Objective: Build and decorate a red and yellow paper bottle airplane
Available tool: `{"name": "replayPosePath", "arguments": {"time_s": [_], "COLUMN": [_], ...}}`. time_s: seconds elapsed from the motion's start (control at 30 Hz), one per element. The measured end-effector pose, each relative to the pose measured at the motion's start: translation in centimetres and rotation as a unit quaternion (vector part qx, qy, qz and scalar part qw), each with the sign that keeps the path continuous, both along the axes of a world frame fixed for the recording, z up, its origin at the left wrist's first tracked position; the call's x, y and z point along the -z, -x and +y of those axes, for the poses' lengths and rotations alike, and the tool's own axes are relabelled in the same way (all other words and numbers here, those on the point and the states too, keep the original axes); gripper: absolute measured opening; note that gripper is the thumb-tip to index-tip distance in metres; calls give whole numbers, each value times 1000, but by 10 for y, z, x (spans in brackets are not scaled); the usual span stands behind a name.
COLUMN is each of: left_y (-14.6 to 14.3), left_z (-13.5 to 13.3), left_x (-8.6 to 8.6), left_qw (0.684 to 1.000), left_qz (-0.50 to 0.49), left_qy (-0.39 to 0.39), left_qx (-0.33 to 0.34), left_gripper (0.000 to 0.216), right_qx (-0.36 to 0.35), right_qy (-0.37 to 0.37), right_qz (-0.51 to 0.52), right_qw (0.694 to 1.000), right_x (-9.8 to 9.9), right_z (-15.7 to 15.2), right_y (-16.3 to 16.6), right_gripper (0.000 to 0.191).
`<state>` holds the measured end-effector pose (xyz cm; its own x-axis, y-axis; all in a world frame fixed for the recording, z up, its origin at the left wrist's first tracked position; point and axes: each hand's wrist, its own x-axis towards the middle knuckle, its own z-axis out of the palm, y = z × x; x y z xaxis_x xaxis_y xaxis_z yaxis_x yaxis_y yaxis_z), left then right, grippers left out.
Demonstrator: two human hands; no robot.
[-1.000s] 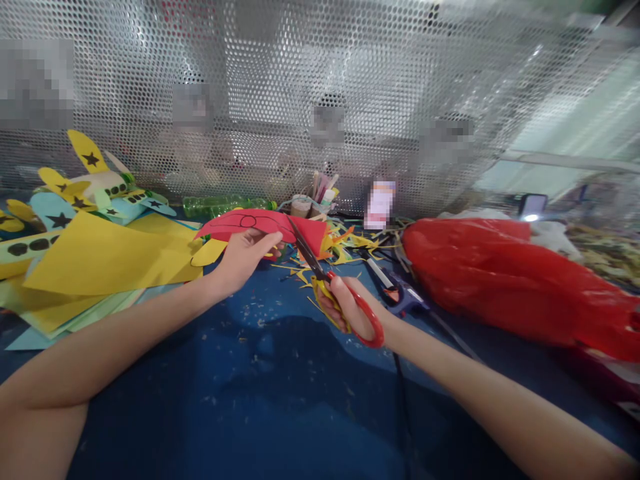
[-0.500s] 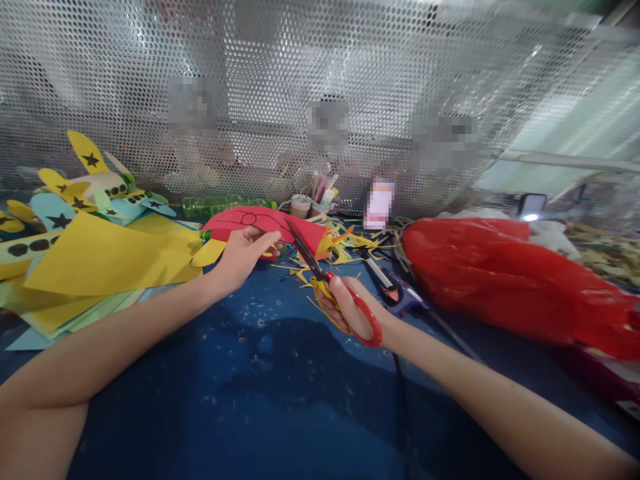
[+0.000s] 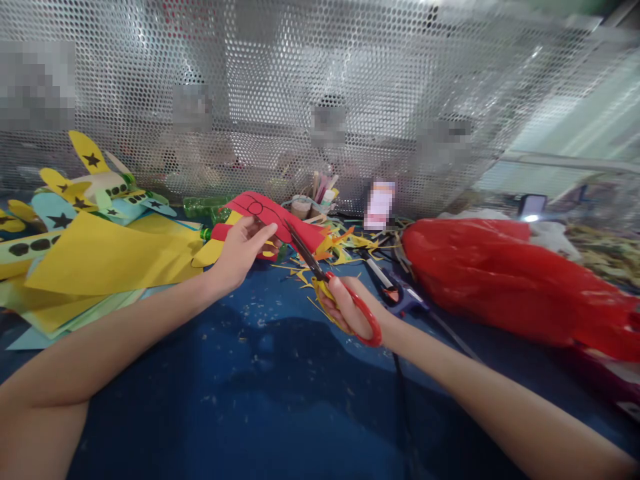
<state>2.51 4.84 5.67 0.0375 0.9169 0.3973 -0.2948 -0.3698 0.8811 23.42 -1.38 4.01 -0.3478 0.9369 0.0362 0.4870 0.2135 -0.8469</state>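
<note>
Red paper (image 3: pixel 274 212) in left fingers (image 3: pixel 263 234) shifted, right fingers (image 3: pixel 341 295) holding scissors (image 3: pixel 315 267), perforated screen (image 3: pixel 280 73) beyond blue surface (image 3: pixel 200 420).

Dark shadows are cast across the blue counter (image 3: pixel 200 413) left of the red bag (image 3: pixel 490 283); glare is thrown by a small light (image 3: pixel 531 218) behind it.

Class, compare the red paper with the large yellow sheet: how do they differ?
The left hand holds the red paper; the yellow sheet lies on other paper. The red paper is marked in black; the yellow sheet looks unmarked. Both are brightly coloured.
</note>
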Motion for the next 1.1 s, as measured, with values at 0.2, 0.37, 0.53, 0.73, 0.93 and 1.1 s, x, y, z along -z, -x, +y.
{"name": "replayPosePath", "arguments": {"time_s": [0.2,0.37,0.53,0.73,0.93,1.1], "left_y": [1,2,1,1,-1,0], "left_z": [1,1,1,-1,-7,-9], "left_x": [-1,-1,-1,1,-3,-8], "left_qw": [1000,1000,1000,998,993,991], "left_qz": [14,12,14,43,88,106], "left_qy": [-18,-21,-19,-44,-73,-86], "left_qx": [-4,-9,-15,-18,-1,-8], "left_gripper": [36,38,39,42,43,40], "right_qx": [2,-2,-1,-74,-106,-118], "right_qy": [-5,-3,-4,35,-2,-22], "right_qz": [-1,3,12,11,6,0], "right_qw": [1000,1000,1000,997,994,993], "right_x": [-1,0,0,-1,3,1], "right_z": [-1,-1,-2,1,4,5], "right_y": [1,1,1,-2,-6,-7], "right_gripper": [61,62,64,70,72,76]}}
